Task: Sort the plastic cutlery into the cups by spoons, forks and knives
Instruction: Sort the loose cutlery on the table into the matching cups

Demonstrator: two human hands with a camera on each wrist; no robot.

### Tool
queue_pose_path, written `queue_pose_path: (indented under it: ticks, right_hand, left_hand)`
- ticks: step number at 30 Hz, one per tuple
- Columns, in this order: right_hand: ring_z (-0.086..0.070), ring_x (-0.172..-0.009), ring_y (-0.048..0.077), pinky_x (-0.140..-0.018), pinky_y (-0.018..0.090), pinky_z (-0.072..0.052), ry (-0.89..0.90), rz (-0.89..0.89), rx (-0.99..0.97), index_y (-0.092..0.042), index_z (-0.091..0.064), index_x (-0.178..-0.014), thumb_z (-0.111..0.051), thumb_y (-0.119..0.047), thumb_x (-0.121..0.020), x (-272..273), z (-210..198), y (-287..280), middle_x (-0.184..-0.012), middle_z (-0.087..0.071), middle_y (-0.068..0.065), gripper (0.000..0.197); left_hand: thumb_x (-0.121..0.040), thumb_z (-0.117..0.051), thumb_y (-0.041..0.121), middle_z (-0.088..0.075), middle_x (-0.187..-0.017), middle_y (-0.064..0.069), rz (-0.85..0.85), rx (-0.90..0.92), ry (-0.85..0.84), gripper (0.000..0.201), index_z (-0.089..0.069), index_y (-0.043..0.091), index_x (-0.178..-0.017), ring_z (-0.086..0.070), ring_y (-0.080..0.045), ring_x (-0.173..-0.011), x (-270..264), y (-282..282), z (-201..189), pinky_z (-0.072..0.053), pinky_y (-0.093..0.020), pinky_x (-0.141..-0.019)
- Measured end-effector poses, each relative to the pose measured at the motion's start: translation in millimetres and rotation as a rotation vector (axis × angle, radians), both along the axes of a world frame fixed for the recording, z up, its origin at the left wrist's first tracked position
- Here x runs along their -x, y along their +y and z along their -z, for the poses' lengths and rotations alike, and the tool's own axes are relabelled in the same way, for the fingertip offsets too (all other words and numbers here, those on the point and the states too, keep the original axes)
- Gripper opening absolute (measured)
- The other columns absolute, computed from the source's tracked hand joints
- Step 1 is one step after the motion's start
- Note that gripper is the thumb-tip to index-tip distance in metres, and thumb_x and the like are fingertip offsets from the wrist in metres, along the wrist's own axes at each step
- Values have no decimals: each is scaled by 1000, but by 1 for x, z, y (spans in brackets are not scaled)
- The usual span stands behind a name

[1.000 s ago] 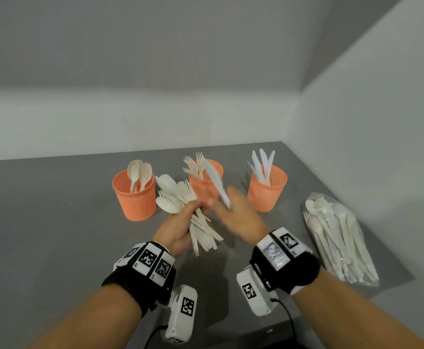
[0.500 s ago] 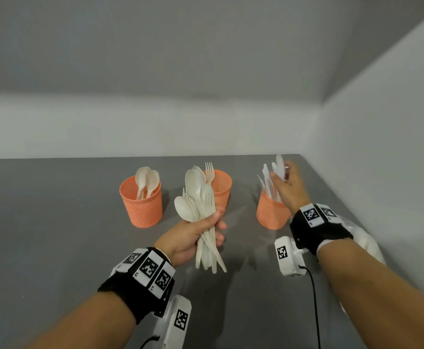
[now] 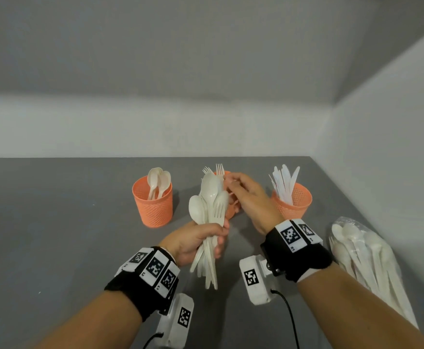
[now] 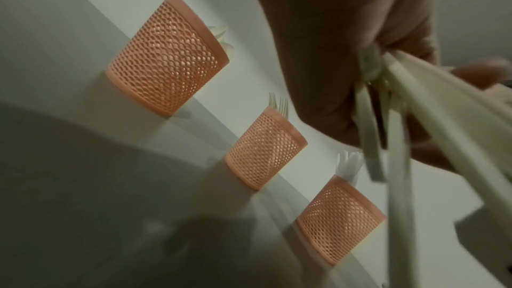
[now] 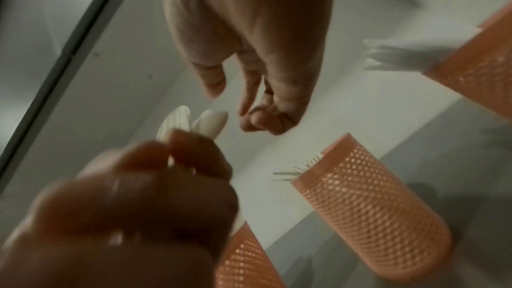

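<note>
My left hand (image 3: 193, 241) grips the bundle of mixed cutlery (image 3: 209, 217) by the handles, heads fanned upward just in front of the middle cup (image 4: 266, 150). My right hand (image 3: 248, 197) is up at the top of the fan, holding nothing, fingers loosely curled beside the spoon bowls. From the head view I can't quite tell whether a fingertip already touches a piece; the right wrist view shows a gap.

The job now is one clean pick. I want to pinch a single head, the big spoon (image 3: 209, 186) standing proud at the top, and draw it straight up along its handle so the neighbours don't ride out with it. My left grip should ease just enough to let one slide, no more, or the whole fan slips.

Destinations are set: the spoon cup (image 3: 153, 207) on the left, the fork cup in the middle behind my hands, the knife cup (image 3: 292, 205) on the right, each already holding some.

The mesh cups look light and sit near each other, so a careless drop could tip one. The bag of unsorted cutlery (image 3: 366, 263) lies on the table (image 3: 55, 235) beside my right forearm, and the wrist cable (image 3: 287, 316) trails below it.
</note>
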State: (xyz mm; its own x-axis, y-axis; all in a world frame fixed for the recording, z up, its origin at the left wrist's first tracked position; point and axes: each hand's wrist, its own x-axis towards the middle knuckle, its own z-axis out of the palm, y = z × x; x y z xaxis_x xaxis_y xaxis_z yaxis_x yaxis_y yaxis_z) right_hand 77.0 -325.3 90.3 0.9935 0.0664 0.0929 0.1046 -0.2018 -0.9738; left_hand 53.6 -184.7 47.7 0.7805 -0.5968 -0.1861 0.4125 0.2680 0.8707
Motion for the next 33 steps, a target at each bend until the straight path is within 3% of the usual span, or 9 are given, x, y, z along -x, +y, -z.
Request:
queue_pose_path:
  ticks: [5,9,12,16,18,21,24,29,33]
  right_hand:
    - [-53,-72,20,-62,34,-44,24,-64,45,-19,-62,-90,-58,-15,-89,-2,-7,4,-80,-59,5,5]
    - [-57,-63,18,-68,47,-53,-9,-130,97,-37,-55,-105,-65,-14,-82,-3,-3,-3,-96,-52,18,33]
    - [-54,-58,12,-63,38,-51,25,-192,96,-23,-60,-108,-66,-4,-82,-3,-6,-8,-87,-46,11,33]
    - [-51,-77,24,-77,44,-49,42,-150,147,-20,-59,-80,-63,1,-82,-1,-9,-10,-78,-53,0,22]
    - [-52,-81,17,-79,36,-47,24,-90,133,-20,-57,-71,-60,1,-85,-3,-10,-14,-81,-55,-1,25]
    - [-53,-82,13,-70,24,-43,4,41,47,-20,-55,-74,-54,-5,-90,-13,-18,-28,-88,-58,2,22]
    - [-56,-74,12,-60,23,-41,-37,153,-40,-21,-50,-78,-46,-8,-95,-22,-31,-46,-80,-62,1,22]
    - [-54,-62,13,-52,17,-46,-361,476,-107,-23,-49,-83,-42,-5,-96,-9,-61,-103,-76,-62,3,23]
    - [-51,-59,18,-53,22,-46,-377,408,-46,-23,-48,-84,-41,-3,-95,-15,-58,-109,-75,-61,4,24]
  left_hand:
    - [-70,-51,2,-55,-52,-3,90,-36,-9,22,-55,8,-91,-48,-12,-37,2,6,4,-43,-21,-43]
    - [-54,-61,4,-57,-60,-5,153,121,44,44,-52,8,-97,-45,-12,-36,-4,12,6,-42,-20,-41]
    - [-51,-71,13,-58,-63,-8,230,194,55,49,-53,8,-96,-47,-14,-38,-7,14,6,-44,-21,-42]
    - [-50,-68,10,-59,-61,-8,194,141,83,47,-55,6,-95,-49,-16,-39,-6,7,7,-44,-21,-41]
    - [-59,-57,7,-58,-60,-6,148,76,77,38,-55,6,-97,-49,-15,-38,-4,5,6,-43,-20,-40]
    - [-66,-45,6,-58,-59,-4,124,10,53,36,-55,7,-100,-48,-14,-38,-4,6,7,-42,-20,-41]
    - [-66,-46,6,-58,-59,-4,93,-28,13,40,-56,7,-105,-47,-13,-38,-5,10,10,-43,-21,-43]
    - [-67,-49,8,-59,-61,-3,101,-115,-29,46,-58,10,-112,-49,-13,-42,-1,-10,13,-44,-22,-45]
    - [-67,-49,9,-60,-61,-2,59,-143,-61,47,-58,12,-113,-49,-12,-43,-3,-17,10,-45,-23,-45]
